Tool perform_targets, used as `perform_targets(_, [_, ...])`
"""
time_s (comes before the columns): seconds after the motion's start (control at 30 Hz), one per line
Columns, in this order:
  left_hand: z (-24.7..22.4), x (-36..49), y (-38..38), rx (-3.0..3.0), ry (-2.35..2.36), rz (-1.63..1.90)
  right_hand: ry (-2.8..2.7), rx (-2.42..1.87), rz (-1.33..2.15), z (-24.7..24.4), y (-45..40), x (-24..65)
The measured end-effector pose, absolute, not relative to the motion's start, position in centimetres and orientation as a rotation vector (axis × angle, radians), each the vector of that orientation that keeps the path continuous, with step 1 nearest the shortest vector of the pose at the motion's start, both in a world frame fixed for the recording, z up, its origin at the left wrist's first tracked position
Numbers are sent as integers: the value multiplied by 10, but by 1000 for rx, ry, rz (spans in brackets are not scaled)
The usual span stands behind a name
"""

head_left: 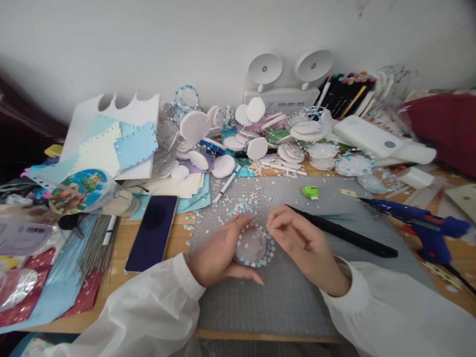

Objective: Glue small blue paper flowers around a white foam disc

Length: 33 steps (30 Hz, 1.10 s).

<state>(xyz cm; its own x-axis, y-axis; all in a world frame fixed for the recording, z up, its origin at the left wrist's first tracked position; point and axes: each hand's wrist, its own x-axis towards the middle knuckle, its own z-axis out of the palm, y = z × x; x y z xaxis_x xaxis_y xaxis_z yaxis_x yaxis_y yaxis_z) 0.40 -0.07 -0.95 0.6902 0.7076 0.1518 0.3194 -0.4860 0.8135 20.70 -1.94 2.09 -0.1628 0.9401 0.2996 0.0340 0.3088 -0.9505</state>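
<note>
A pale, translucent round disc [251, 245] lies on the grey cutting mat [282, 307], its rim ringed with small blue and white bits. My left hand [219, 250] curves around the disc's left side, fingers along the far edge and thumb stretched out along the near edge. Close to the disc's upper right edge, my right hand [297, 240] is closed in a pinch; whatever its fingertips hold is too small to make out. Loose blue and white paper bits [243, 204] are scattered just beyond the disc.
A phone [151, 233] and a lidded cup [85, 191] stand left. Right are a black tool [345, 233], a green cutter-like piece [310, 192] and a blue glue gun [420, 218]. White discs [195, 125] pile up behind, before a two-headed lamp [282, 99].
</note>
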Motion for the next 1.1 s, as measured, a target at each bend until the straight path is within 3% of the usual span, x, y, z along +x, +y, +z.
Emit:
perform_targets(0.5, [-12,8,3,2531,770,537,-1499,-927,1039,15,-19,206])
perform_targets(0.9, [-3,-2,-1,1869,706,1011,-1615,-897,889,18,-21,209])
perform_targets(1.1, [2,6,-9,1685,685,949,-1674,-885,787,18,-23,211])
